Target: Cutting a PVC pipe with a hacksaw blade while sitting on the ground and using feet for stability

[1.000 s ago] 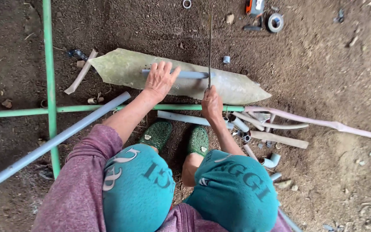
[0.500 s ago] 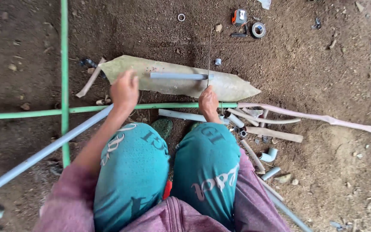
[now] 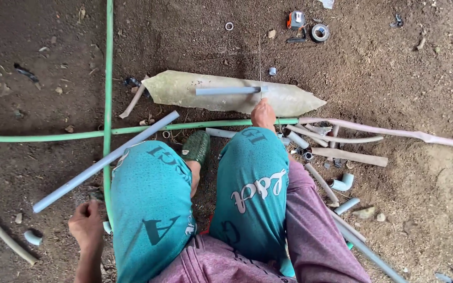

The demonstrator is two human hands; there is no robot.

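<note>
Now the left hand has left the short pipe, dropped back.

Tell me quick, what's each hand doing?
Left hand: closed in a fist by the long grey plastic pipe; holding anything cannot be told.
Right hand: fingers hidden, cannot be told.

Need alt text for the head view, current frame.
Seen from above, a squatting person's right hand steadies a thin blade at the end of a short grey plastic pipe lying on a pale flat slab on dirt. The left hand hangs low beside a long grey pipe.
</note>
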